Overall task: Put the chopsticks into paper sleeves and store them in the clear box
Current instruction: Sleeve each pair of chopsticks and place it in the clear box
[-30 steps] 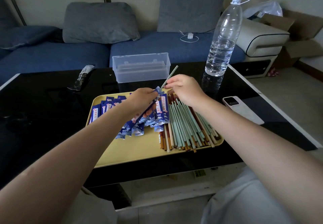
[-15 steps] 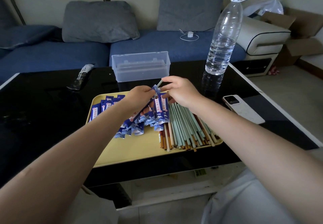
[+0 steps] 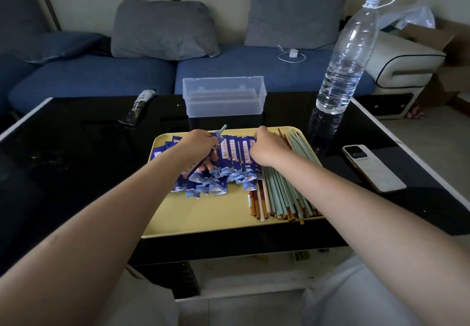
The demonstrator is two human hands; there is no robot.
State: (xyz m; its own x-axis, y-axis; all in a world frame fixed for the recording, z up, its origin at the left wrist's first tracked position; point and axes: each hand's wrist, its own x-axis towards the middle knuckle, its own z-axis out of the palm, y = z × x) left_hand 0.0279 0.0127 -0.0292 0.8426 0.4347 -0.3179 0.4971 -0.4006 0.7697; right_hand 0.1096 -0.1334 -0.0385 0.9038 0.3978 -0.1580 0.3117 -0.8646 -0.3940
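The clear box (image 3: 223, 97) stands upright on the black surface (image 3: 76, 147), just behind the yellow tray (image 3: 193, 219). Its lid is off or folded out of sight; faint long shapes show through the front wall, but what they are cannot be told.

The yellow tray holds two groups. On its left and middle lies a fanned pile of blue paper sleeves (image 3: 229, 170). On its right lies a bundle of loose chopsticks (image 3: 282, 193), mostly pale green with some brown and cream ones, ends pointing toward the near rim.

The left hand (image 3: 201, 142) rests over the sleeve pile, fingers curled round one sleeved chopstick (image 3: 220, 132); a short pale green tip projects from the sleeve's far end. The right hand (image 3: 267, 147) lies on the boundary between the sleeves and the loose chopsticks, fingers bent downward; whether they grasp anything cannot be told.

A water bottle (image 3: 346, 53) stands to the right of the box, and a phone (image 3: 371, 168) lies face down right of the tray.

Change from the earlier frames: one second ago the right hand was feeding a green chopstick into the sleeve held by the left hand, with much of the stick exposed. Now the stick is almost fully inside, the right hand has let go of it and moved down to the tray, and both hands sit lower.
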